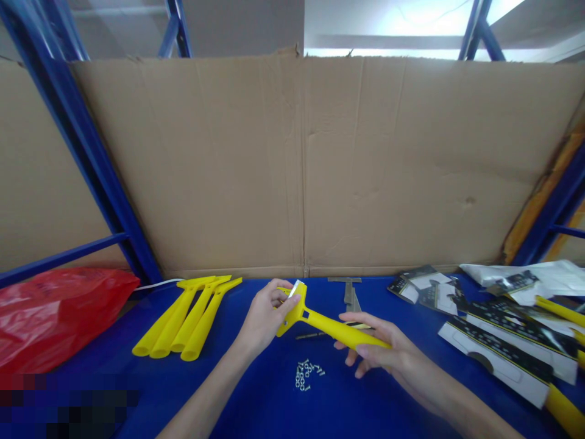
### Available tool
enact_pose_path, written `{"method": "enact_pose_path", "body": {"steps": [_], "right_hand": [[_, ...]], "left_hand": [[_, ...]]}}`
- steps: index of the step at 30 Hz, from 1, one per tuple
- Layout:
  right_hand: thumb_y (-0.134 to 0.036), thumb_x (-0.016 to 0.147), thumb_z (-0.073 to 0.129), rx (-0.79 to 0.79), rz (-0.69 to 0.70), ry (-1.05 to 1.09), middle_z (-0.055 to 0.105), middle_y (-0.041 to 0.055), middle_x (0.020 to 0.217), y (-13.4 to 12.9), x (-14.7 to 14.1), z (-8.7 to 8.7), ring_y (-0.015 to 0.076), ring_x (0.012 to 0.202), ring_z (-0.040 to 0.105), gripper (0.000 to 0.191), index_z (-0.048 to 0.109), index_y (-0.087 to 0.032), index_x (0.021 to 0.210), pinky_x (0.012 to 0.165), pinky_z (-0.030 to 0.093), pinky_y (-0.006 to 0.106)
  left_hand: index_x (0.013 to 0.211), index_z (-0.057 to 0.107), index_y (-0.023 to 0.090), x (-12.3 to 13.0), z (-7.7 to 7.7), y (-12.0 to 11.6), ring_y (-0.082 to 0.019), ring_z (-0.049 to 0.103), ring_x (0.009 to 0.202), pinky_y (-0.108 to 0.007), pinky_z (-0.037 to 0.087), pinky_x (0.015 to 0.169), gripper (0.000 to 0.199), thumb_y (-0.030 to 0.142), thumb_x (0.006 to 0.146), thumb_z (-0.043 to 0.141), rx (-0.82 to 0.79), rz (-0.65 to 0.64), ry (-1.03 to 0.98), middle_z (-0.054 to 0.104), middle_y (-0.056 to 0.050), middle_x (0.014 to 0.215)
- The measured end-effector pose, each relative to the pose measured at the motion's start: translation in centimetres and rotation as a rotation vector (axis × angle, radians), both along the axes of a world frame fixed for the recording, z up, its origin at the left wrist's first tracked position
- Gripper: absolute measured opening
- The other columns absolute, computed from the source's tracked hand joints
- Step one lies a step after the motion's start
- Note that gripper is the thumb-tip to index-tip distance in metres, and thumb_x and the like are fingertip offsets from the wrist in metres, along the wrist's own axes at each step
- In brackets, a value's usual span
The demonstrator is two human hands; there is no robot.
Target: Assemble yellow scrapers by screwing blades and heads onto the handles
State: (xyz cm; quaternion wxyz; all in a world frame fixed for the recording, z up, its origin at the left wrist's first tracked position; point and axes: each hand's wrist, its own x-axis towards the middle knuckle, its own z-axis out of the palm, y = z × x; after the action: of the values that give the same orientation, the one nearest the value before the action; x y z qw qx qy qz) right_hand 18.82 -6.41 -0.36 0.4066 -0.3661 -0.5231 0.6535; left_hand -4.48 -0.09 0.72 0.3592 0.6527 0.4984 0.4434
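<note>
A yellow plastic scraper (336,329) is held up over the blue table, slanting down to the right. My left hand (267,311) pinches its wide head, thumb on the near face, beside a pale metal blade (295,289) along the edge. My right hand (386,344) is closed around the lower handle, thumb on top and fingers beneath. Below lies a small pile of screws and nuts (303,375). A thin dark rod (311,335) lies behind the scraper, partly hidden. Beyond my right hand are several flat metal blades (350,294).
Several yellow scraper handles (183,320) lie side by side on the left, near a red plastic bag (64,317). Black-and-white packaging cards (498,360) and packed scrapers are heaped at right. A cardboard wall (205,171) and blue metal posts (105,177) bound the table (256,402).
</note>
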Motion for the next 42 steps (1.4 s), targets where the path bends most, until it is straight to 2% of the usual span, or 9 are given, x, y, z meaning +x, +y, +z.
{"method": "enact_pose_path", "body": {"steps": [3, 6, 9, 12, 17, 24, 29, 37, 42], "right_hand": [[-0.029, 0.07, 0.071, 0.015, -0.011, -0.001, 0.069, 0.0105, 0.099, 0.1, 0.0, -0.3, 0.0192, 0.078, 0.062, 0.055, 0.054, -0.021, 0.121, 0.066, 0.05, 0.033], [-0.03, 0.067, 0.073, 0.016, -0.015, 0.007, 0.069, 0.0102, 0.097, 0.1, -0.1, -0.3, 0.0189, 0.076, 0.062, 0.056, 0.055, -0.021, 0.119, 0.064, 0.05, 0.033], [-0.028, 0.068, 0.072, 0.01, -0.029, 0.002, 0.069, 0.0094, 0.097, 0.0, -0.3, 0.1, 0.0176, 0.076, 0.061, 0.054, 0.055, -0.021, 0.119, 0.065, 0.05, 0.032], [-0.027, 0.068, 0.071, 0.003, -0.033, -0.005, 0.069, 0.0093, 0.097, -0.1, -0.3, 0.3, 0.0175, 0.076, 0.061, 0.054, 0.055, -0.021, 0.119, 0.066, 0.05, 0.032], [-0.029, 0.069, 0.071, 0.02, -0.028, -0.004, 0.068, 0.0101, 0.098, 0.1, 0.0, -0.4, 0.0189, 0.077, 0.062, 0.057, 0.053, -0.02, 0.122, 0.066, 0.05, 0.034], [-0.029, 0.069, 0.071, 0.022, -0.02, 0.008, 0.069, 0.0103, 0.097, 0.3, 0.1, -0.8, 0.0189, 0.076, 0.062, 0.056, 0.054, -0.021, 0.121, 0.065, 0.05, 0.034], [-0.028, 0.068, 0.071, 0.013, -0.021, 0.008, 0.068, 0.0106, 0.098, 0.1, 0.0, -0.4, 0.0189, 0.077, 0.062, 0.057, 0.054, -0.02, 0.122, 0.067, 0.05, 0.034], [-0.028, 0.068, 0.071, 0.015, -0.011, 0.026, 0.069, 0.0104, 0.097, 0.2, 0.0, -0.5, 0.0187, 0.077, 0.062, 0.057, 0.053, -0.02, 0.121, 0.066, 0.05, 0.034], [-0.027, 0.068, 0.071, -0.006, -0.014, 0.039, 0.069, 0.0106, 0.098, 0.1, 0.0, -0.3, 0.0188, 0.077, 0.062, 0.058, 0.053, -0.02, 0.122, 0.067, 0.05, 0.034]], "left_hand": [[0.092, 0.051, 0.017, 0.0, 0.1, 0.0, -0.019, 0.065, 0.063, -0.028, 0.049, 0.057, 0.032, 0.042, 0.072, 0.059, -0.001, 0.012, 0.002, 0.068, -0.002, 0.067], [0.095, 0.052, 0.019, 0.1, 0.1, -0.2, -0.017, 0.065, 0.066, -0.027, 0.049, 0.061, 0.028, 0.039, 0.076, 0.056, 0.083, 0.029, 0.065, 0.069, -0.001, 0.07], [0.097, 0.054, 0.022, 0.3, 0.0, -0.4, -0.017, 0.067, 0.075, -0.026, 0.051, 0.064, 0.024, 0.037, 0.079, 0.052, 0.158, 0.036, 0.102, 0.071, -0.002, 0.083], [0.092, 0.059, 0.023, 0.3, 0.0, -0.5, -0.018, 0.067, 0.08, -0.027, 0.053, 0.064, 0.02, 0.036, 0.08, 0.05, 0.202, 0.022, 0.173, 0.071, -0.003, 0.091], [0.082, 0.064, 0.022, 0.0, -0.1, -0.4, -0.017, 0.067, 0.077, -0.026, 0.053, 0.065, 0.016, 0.032, 0.08, 0.052, 0.287, 0.039, 0.283, 0.072, -0.002, 0.086], [0.089, 0.064, 0.022, -0.4, -1.0, -0.1, -0.018, 0.067, 0.072, -0.027, 0.05, 0.066, 0.022, 0.03, 0.084, 0.045, 0.401, 0.095, 0.475, 0.072, -0.004, 0.088], [0.084, 0.063, 0.023, -0.1, -0.6, -0.1, -0.017, 0.067, 0.076, -0.026, 0.051, 0.065, 0.017, 0.034, 0.081, 0.051, 0.294, 0.069, 0.299, 0.072, -0.002, 0.088], [0.076, 0.061, 0.018, 0.3, 0.2, -0.4, -0.017, 0.065, 0.068, -0.025, 0.049, 0.057, 0.022, 0.04, 0.072, 0.06, 0.093, 0.04, 0.016, 0.071, -0.005, 0.08], [0.077, 0.06, 0.017, 0.2, 0.5, -0.4, -0.018, 0.066, 0.072, -0.027, 0.05, 0.064, 0.025, 0.041, 0.07, 0.062, 0.061, -0.009, -0.117, 0.071, -0.006, 0.081]]}}
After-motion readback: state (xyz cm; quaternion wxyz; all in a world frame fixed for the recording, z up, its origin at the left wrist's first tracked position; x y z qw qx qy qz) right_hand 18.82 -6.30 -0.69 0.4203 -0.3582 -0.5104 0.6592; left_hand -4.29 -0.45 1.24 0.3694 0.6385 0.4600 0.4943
